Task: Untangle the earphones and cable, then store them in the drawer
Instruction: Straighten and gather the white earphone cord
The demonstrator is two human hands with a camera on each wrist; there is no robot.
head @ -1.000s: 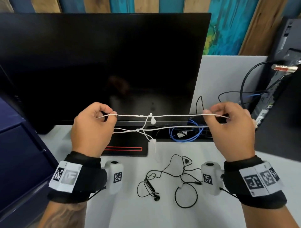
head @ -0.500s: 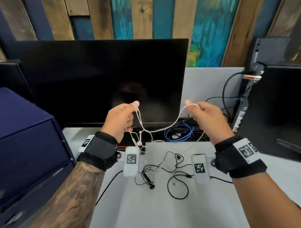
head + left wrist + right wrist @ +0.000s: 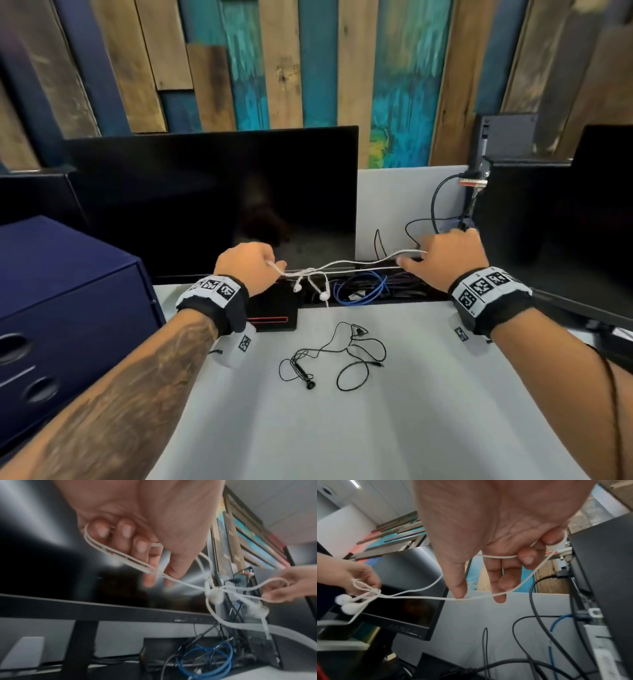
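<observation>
- The left hand (image 3: 248, 265) is raised in front of the monitor (image 3: 212, 202), near its lower edge, fingers curled round a doubled loop of the white earphones (image 3: 337, 267).
- The right hand (image 3: 445, 258) is up just right of the monitor, gripping the other end of the white cord, which runs over its fingers (image 3: 527, 559) in a loop.
- Between the hands the cord is tangled in a knot (image 3: 211, 592) in front of the monitor's bottom edge; two earbuds (image 3: 345, 603) dangle from it.
- A black cable (image 3: 337, 356) lies loosely coiled on the white desk (image 3: 376, 428), in front of the monitor and below the hands.
- A dark blue drawer unit (image 3: 68, 308) stands left of the monitor, its drawers closed.
</observation>
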